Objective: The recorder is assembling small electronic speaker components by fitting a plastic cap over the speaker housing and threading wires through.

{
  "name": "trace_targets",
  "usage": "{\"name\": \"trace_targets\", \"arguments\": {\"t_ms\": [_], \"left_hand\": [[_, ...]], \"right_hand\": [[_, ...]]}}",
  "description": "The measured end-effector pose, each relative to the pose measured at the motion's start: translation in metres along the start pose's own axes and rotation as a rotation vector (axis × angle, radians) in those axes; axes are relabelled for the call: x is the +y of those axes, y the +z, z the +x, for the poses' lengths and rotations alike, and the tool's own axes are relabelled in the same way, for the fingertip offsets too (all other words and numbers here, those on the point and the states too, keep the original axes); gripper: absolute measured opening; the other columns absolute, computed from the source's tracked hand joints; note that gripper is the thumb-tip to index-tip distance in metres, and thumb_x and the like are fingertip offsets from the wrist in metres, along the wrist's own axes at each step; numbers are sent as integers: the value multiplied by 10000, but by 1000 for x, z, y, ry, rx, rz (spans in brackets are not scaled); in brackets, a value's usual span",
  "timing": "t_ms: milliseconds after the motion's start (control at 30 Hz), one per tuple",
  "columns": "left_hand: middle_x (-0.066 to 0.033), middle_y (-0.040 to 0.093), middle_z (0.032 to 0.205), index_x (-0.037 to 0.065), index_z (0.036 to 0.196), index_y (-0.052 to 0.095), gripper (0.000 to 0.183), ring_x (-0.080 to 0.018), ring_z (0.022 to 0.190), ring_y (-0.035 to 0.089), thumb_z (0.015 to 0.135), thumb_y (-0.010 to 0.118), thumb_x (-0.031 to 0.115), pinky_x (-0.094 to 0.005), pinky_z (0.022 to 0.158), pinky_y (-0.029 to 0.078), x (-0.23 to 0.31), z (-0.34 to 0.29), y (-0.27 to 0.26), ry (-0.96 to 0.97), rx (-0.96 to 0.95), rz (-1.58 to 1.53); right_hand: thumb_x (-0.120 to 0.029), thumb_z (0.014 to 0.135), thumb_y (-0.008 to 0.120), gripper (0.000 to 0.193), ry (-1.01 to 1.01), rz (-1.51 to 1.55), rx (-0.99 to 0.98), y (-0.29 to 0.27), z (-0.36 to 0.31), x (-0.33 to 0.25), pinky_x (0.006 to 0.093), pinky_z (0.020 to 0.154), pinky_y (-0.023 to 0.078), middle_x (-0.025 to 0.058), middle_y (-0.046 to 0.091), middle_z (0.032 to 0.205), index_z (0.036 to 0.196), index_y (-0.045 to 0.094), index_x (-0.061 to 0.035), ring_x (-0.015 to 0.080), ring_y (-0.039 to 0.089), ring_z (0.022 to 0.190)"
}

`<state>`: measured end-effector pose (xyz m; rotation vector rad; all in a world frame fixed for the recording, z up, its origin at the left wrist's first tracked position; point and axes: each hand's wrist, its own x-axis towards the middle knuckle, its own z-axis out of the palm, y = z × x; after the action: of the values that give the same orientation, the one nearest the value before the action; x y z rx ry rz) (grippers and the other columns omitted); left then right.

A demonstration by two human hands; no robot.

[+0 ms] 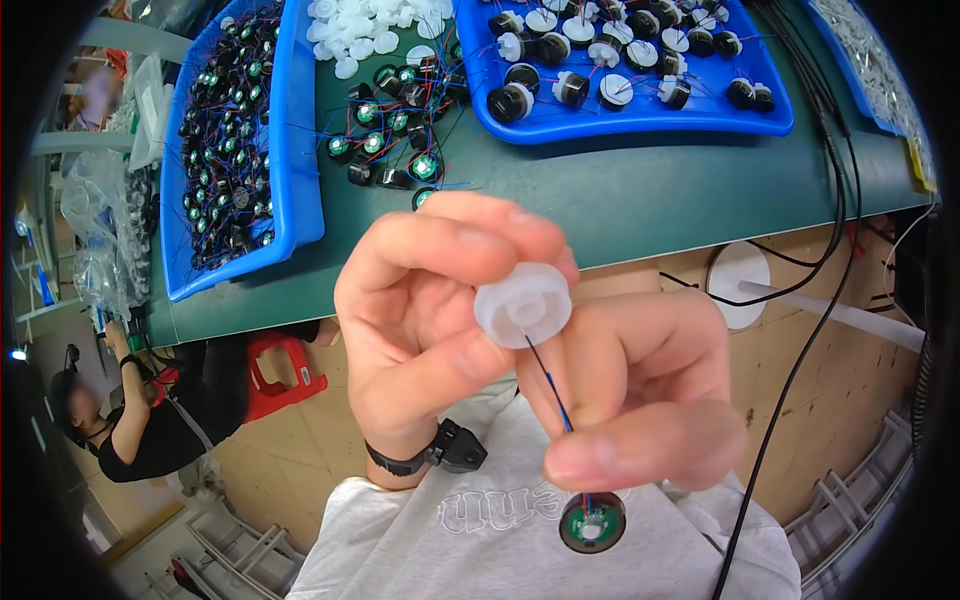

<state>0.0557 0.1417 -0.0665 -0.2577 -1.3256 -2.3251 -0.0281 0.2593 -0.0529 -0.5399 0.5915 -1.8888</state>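
Note:
Between the thumb and fingers of my left hand is a round, translucent white plastic cap. My right hand pinches thin dark and blue wires just below it. The upper wire end meets the cap near its middle; whether it passes through, I cannot tell. From the lower end of the wires, under my right thumb, hangs a small round black part with a green circuit board, in front of my grey shirt.
On the green table, a blue bin holds many black wired parts. Loose wired parts and white caps lie beside it. A blue tray holds capped parts. Black cables hang at right. Another person sits at left near a red stool.

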Motion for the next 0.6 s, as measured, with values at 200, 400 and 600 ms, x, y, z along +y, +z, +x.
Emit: {"name": "trace_targets", "arguments": {"t_ms": [200, 400, 600], "left_hand": [[-48, 395, 1111, 146, 1093, 471, 431, -215, 986, 409, 711, 596, -10, -384, 922, 339, -3, -2, 3, 56, 74, -33], [-211, 482, 1059, -24, 969, 521, 327, -295, 947, 544, 660, 569, -121, -366, 798, 483, -18, 2, 12, 290, 265, -227], [-211, 478, 1068, -28, 972, 520, 340, -292, 952, 543, 653, 555, -137, -366, 806, 480, -17, 2, 10, 288, 246, -226]], "right_hand": [[56, 595, 614, 205, -12, 25, 20, -3, -1, 3, 239, 433, 240, 12, 434, 531, 550, 452, -61, 93, 371, 459], [53, 595, 612, 201, -33, 56, 41, -5, 0, 6, 239, 435, 241, 12, 434, 532, 550, 452, -61, 93, 371, 461], [51, 595, 610, 198, -50, 81, 56, -4, 1, 8, 239, 438, 241, 13, 435, 533, 550, 452, -60, 94, 371, 464]]}}
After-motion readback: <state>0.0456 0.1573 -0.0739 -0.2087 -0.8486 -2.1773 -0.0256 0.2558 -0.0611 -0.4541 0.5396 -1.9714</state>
